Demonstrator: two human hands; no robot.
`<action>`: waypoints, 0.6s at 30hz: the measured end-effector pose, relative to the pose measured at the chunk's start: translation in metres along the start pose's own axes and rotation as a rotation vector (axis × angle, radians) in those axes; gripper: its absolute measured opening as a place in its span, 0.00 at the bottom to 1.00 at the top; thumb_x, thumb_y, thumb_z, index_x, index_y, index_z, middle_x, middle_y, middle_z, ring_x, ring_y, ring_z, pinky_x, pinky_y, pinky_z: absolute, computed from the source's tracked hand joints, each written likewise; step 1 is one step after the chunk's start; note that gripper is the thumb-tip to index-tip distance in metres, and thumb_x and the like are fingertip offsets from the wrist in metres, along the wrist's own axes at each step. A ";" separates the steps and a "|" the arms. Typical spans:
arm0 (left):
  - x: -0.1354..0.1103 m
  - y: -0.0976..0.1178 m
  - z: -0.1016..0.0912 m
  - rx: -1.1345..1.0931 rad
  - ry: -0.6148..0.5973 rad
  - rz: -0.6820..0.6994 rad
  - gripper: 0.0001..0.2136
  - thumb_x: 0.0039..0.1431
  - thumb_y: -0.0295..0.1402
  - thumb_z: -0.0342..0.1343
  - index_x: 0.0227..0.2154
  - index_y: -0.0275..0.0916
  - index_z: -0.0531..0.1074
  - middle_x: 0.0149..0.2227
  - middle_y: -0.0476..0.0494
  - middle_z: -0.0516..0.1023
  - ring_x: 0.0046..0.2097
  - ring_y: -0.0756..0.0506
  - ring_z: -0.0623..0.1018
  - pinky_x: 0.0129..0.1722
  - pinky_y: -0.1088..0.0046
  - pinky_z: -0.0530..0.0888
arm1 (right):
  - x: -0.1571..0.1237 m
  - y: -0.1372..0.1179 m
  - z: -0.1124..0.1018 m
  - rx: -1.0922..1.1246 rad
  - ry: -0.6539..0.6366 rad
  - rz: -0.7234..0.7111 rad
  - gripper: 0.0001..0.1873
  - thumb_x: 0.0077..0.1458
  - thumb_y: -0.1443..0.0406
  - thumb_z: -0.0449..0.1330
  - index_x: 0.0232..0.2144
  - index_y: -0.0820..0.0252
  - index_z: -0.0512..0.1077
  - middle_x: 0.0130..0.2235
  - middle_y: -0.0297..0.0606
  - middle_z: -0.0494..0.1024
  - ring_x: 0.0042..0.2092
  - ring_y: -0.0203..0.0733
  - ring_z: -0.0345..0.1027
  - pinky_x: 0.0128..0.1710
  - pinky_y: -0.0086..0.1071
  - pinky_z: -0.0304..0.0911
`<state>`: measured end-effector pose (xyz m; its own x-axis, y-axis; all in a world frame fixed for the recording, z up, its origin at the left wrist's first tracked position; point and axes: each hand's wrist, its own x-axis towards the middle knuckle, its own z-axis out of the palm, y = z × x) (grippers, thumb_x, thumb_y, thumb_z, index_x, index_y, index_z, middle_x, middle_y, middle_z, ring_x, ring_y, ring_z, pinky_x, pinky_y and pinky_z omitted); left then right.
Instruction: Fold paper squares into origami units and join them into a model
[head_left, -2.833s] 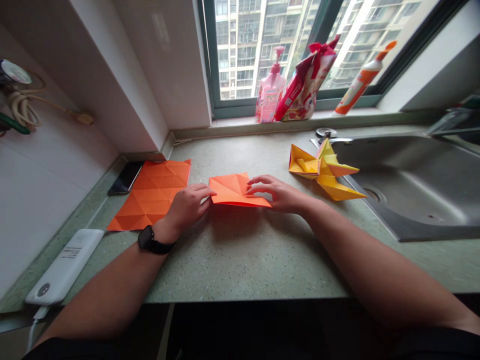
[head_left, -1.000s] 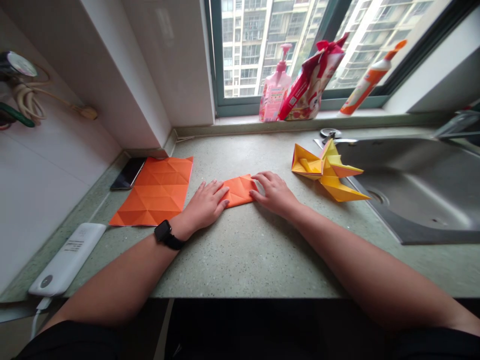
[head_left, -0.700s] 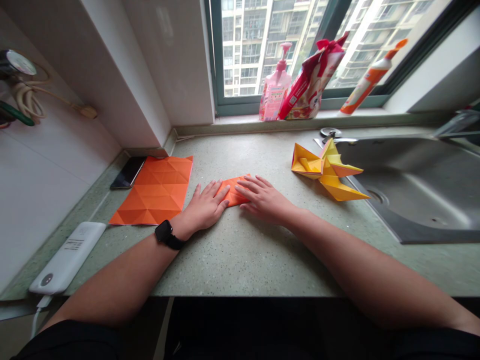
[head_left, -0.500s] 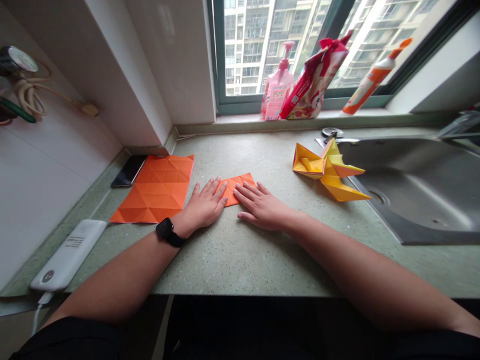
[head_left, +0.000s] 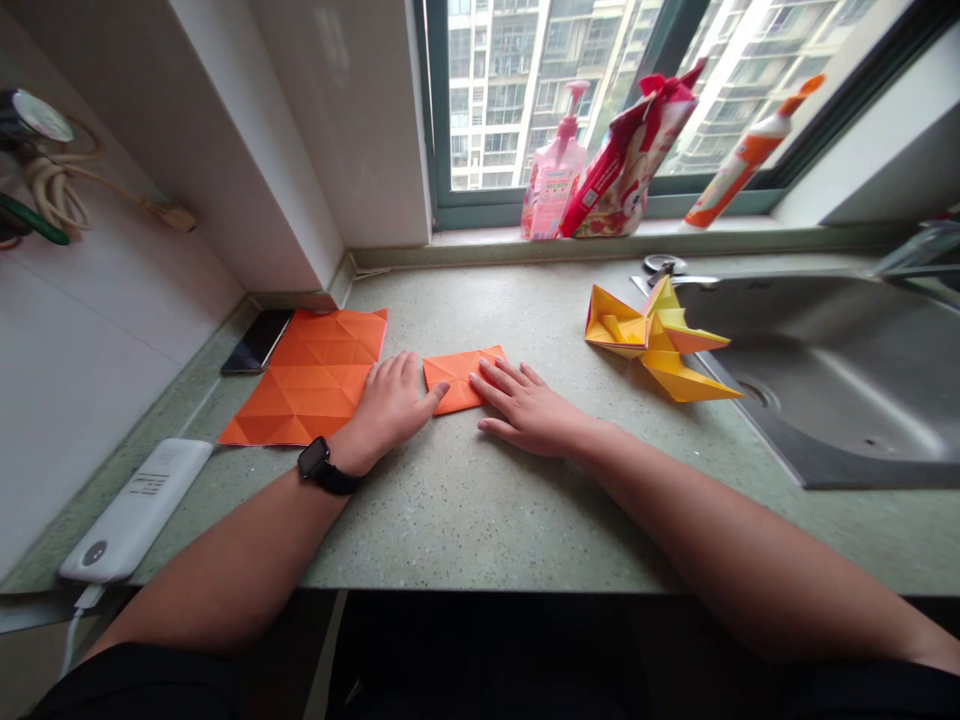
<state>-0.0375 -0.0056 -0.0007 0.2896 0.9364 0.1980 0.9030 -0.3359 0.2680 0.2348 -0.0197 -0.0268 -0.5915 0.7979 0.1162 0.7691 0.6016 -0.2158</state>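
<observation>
1. The folded paper (head_left: pixel 459 379) is lying flat on the counter (head_left: pixel 480 500), and it is the thing to measure from.
2. The left hand (head_left: pixel 388 402) is resting open and flat just left of the paper, with its thumb tip touching the paper's near left corner (it is gripping nothing).
3. The right hand (head_left: pixel 527 408) is lying open and flat on the paper's right side, with its fingertips pressing on the paper's right edge.
4. A watch (head_left: pixel 316 465) is sitting on the left wrist, nearer the body than the paper.
5. A big creased sheet (head_left: pixel 311 375) is lying flat left of the paper, just past the left hand.
6. A phone (head_left: pixel 257 341) is lying left of that sheet.
7. A white power bank (head_left: pixel 136 510) is lying far left of the paper, near the counter's front edge.
8. A yellow paper shape (head_left: pixel 654 337) is sitting well right of the paper, beside the sink (head_left: pixel 825 380).
9. A pink bottle (head_left: pixel 553 180), a red bag (head_left: pixel 628 150) and an orange bottle (head_left: pixel 739 160) are standing on the sill behind the paper.
</observation>
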 end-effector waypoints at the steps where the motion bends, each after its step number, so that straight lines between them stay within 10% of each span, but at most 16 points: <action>1: 0.001 -0.001 -0.001 -0.029 0.004 0.006 0.25 0.73 0.52 0.55 0.59 0.36 0.73 0.62 0.27 0.78 0.66 0.29 0.75 0.69 0.48 0.69 | 0.000 0.002 0.000 0.007 0.027 0.022 0.43 0.71 0.43 0.57 0.80 0.47 0.55 0.81 0.46 0.55 0.81 0.65 0.46 0.77 0.62 0.49; 9: 0.002 -0.002 -0.009 -0.341 0.000 0.049 0.11 0.69 0.42 0.60 0.34 0.41 0.76 0.62 0.35 0.76 0.66 0.34 0.75 0.70 0.50 0.71 | 0.003 0.025 -0.007 0.119 0.222 0.267 0.63 0.60 0.46 0.69 0.83 0.54 0.39 0.75 0.58 0.65 0.73 0.75 0.62 0.71 0.68 0.61; 18: 0.004 -0.002 -0.018 -0.529 0.072 0.027 0.08 0.70 0.39 0.57 0.37 0.42 0.76 0.45 0.42 0.83 0.50 0.39 0.81 0.57 0.59 0.77 | 0.006 0.027 -0.017 0.333 0.262 0.329 0.63 0.59 0.51 0.70 0.83 0.57 0.40 0.66 0.58 0.78 0.65 0.69 0.73 0.64 0.59 0.70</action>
<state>-0.0436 -0.0034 0.0166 0.2713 0.9235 0.2712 0.6066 -0.3828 0.6968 0.2560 0.0015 -0.0155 -0.2190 0.9507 0.2195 0.7602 0.3072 -0.5724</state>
